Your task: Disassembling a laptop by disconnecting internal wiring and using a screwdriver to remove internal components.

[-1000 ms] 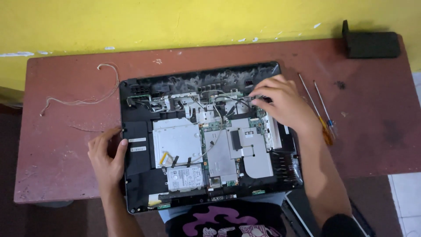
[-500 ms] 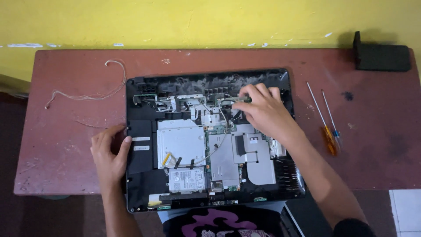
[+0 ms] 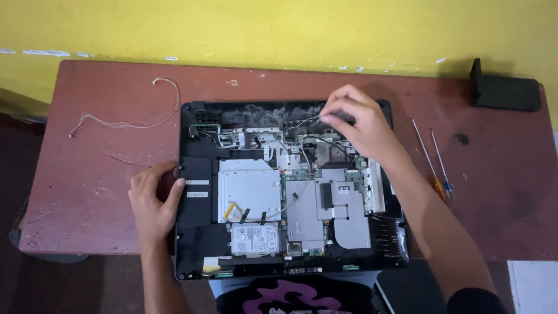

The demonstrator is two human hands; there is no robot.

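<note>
An opened laptop base (image 3: 197,232) lies on the reddish table, its metal shields, drive and green circuit board (image 3: 302,174) exposed. My left hand (image 3: 152,200) rests flat against the base's left edge, fingers spread, thumb on the black casing. My right hand (image 3: 357,122) hovers over the upper right of the base with its fingertips pinched on a thin grey cable (image 3: 299,123) that runs across the top of the board. A white wire (image 3: 305,183) loops down over the shields.
Two screwdrivers (image 3: 433,168) lie on the table to the right of the base. A black block (image 3: 504,90) stands at the far right corner. A loose thin wire (image 3: 125,122) lies at the upper left. The yellow wall is behind the table (image 3: 87,192).
My right hand has moved up from the board's middle right to the top edge of the base and lifted the thin cable. The left hand has stayed at the left edge.
</note>
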